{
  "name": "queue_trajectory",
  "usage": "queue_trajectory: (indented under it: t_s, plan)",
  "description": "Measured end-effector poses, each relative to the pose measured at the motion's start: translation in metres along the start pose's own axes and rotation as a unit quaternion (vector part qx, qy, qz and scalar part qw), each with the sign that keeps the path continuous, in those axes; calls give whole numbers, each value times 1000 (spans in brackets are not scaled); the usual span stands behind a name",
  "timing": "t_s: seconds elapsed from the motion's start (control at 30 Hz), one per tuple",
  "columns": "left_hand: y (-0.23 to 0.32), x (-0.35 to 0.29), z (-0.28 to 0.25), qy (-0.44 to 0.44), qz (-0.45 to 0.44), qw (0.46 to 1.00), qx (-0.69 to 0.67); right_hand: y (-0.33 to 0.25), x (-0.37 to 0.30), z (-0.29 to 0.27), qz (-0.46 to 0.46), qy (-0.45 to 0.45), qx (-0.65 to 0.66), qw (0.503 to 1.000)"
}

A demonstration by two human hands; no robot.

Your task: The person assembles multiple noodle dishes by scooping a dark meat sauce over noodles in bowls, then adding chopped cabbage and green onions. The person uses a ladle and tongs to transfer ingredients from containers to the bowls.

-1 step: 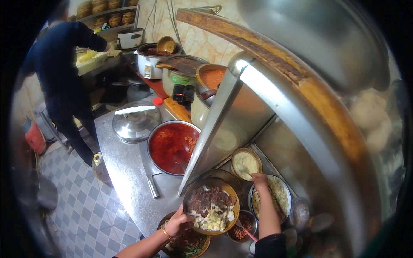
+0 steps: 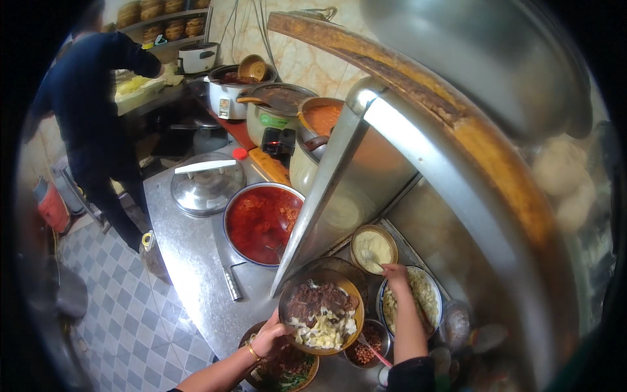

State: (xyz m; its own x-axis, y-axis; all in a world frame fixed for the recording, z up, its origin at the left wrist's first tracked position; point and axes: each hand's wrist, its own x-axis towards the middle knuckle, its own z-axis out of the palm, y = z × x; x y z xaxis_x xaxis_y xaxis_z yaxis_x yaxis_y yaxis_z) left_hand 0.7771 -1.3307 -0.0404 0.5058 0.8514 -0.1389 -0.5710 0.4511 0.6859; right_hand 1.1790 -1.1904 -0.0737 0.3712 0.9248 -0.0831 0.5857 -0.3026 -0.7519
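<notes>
My left hand point(image 2: 269, 338) grips the rim of a brown-yellow bowl point(image 2: 354, 291) holding dark minced meat and pale chopped pieces. My right hand point(image 2: 396, 277) is closed on a thin spoon handle point(image 2: 379, 266). The spoon's end dips into a smaller bowl point(image 2: 353, 247) of creamy pale-yellow stuff. Under my right forearm, a white blue-rimmed bowl point(image 2: 439, 306) contains pale chopped bits. A metal bowl point(image 2: 389, 342) of small reddish-brown pieces, with a pink-handled spoon point(image 2: 380, 357), sits beside the held bowl. Below my left wrist stands another bowl point(image 2: 317, 371) with greens.
A slanting metal post point(image 2: 326, 186) rises beside a blue-rimmed basin point(image 2: 226, 209) of red sauce. A pot lid point(image 2: 202, 199) and a perforated-handled utensil point(image 2: 232, 284) lie on the steel counter point(image 2: 176, 255). Cookers point(image 2: 225, 98) line the wall. Another person point(image 2: 91, 98) stands at far left.
Almost nothing differs. The held bowl and my left hand have shifted very slightly; my right hand stays over the creamy bowl.
</notes>
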Motion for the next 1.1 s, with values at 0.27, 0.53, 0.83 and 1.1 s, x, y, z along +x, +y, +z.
queue_trajectory:
  t_s: [0.27,0.53,0.83,1.1]
  plan:
    - [7,6,10,35,-41,998,18,-44,-124,-56,-64,13,-9,998]
    - [7,-32,17,15,3,1000,-15,-24,-165,-42,-170,125,-109,971]
    - [19,-123,22,-33,-4,999,-24,80,-335,-23,-219,-14,-559,800]
    - [9,-148,11,74,-81,993,-54,14,-313,-22,-183,69,-411,890]
